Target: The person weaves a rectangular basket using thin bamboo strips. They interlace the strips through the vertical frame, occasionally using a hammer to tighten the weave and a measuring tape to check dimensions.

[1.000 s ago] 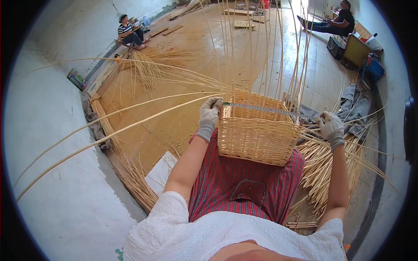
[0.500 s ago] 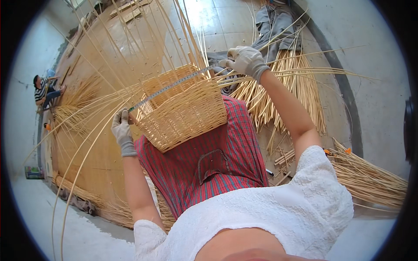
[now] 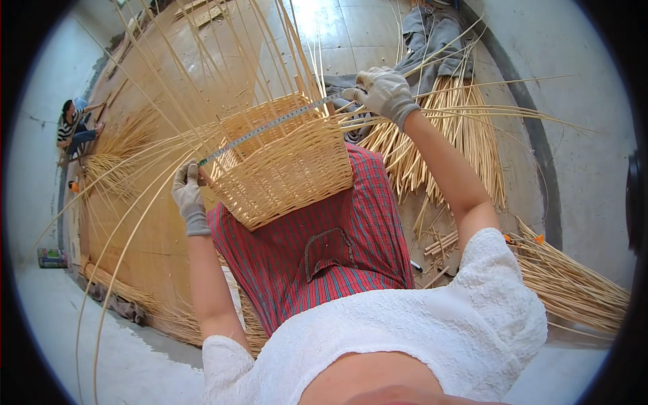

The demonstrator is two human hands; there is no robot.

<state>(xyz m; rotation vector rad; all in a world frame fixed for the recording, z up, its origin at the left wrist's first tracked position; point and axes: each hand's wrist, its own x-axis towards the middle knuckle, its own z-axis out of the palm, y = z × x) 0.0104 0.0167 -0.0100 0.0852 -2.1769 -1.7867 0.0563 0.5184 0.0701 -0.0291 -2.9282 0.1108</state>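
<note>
A half-woven wicker basket (image 3: 290, 172) rests tilted on my lap, on a red plaid apron (image 3: 364, 236). Long uncut canes rise from its far side and fan out left and right. Across its opening runs a measuring tape (image 3: 266, 127), stretched taut. My left hand (image 3: 187, 189), in a pale work glove, pinches one tape end at the basket's left corner. Beyond the right corner, my gloved right hand (image 3: 385, 92) is closed on the other end. The fingertips on the tape are partly hidden.
A thick bundle of canes (image 3: 449, 142) lies on the floor to the right, beside grey cloth (image 3: 432, 44). Another cane bundle (image 3: 574, 273) is at lower right. At far left, a person in a striped top (image 3: 69, 128) sits by more canes (image 3: 111, 169).
The basket and both hands stay nearly in place, with the tape still stretched between them. The basket sits very slightly higher in view, and the seated person at left has shifted a little.
</note>
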